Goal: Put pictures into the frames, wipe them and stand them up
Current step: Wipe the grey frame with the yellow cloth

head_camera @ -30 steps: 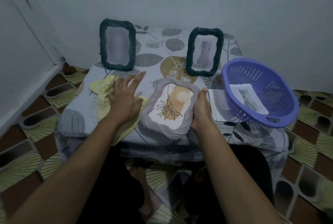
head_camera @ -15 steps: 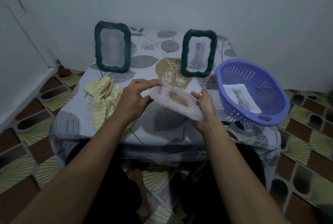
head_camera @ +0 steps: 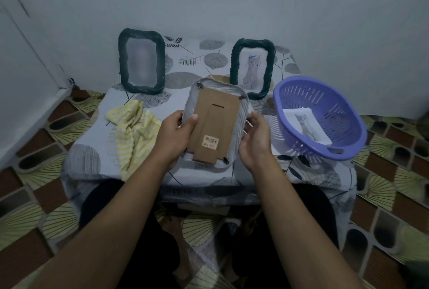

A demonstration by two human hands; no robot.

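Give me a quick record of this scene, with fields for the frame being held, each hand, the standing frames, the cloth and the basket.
grey frame: held with its back to the camera, brown backing board with barcode sticker showing
left hand: grips the frame's left edge, thumb on the backing
right hand: holds its right edge
left green frame: upright at the back, contents blurred
right green frame: upright at the back, cat drawing inside
yellow cloth: crumpled on the table, beside the left hand
purple basket: right side, one cat picture inside
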